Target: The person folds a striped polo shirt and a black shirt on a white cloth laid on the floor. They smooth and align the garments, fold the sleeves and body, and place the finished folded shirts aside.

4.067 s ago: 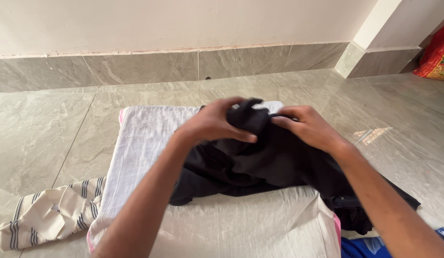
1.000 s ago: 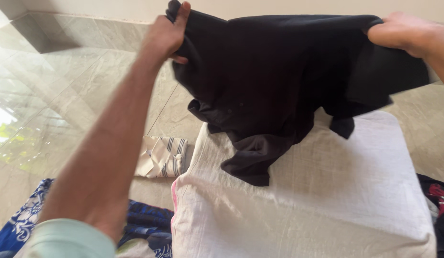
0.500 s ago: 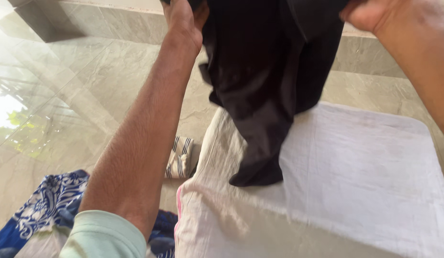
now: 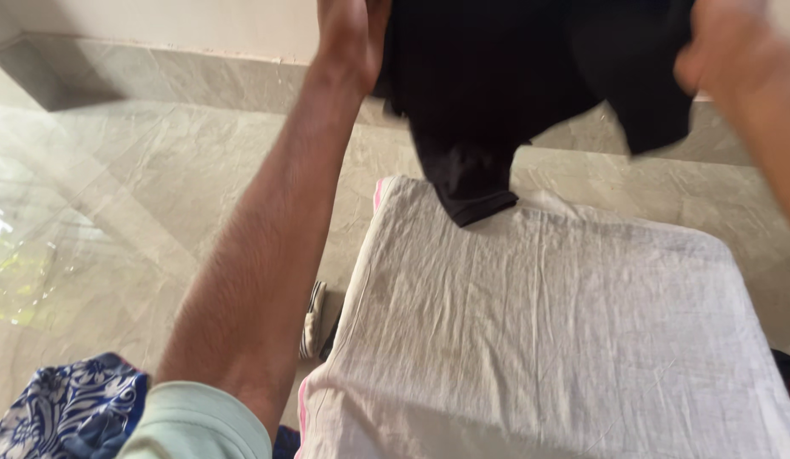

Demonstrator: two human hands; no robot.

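Holding the black garment (image 4: 531, 85) aloft, left hand (image 4: 351, 38) and right hand (image 4: 722, 51) each pinching a top corner, its lowest cuff just brushing the white padded cloth (image 4: 548, 340) beneath both hands; probably calling next for lowering it flat there.

garment (image 4: 497, 93) above pad (image 4: 548, 331), striped cloth (image 4: 313, 319) left

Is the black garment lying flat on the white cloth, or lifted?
Lifted: both hands, left hand and right hand, hold the black garment up; one end hangs by the white cloth.
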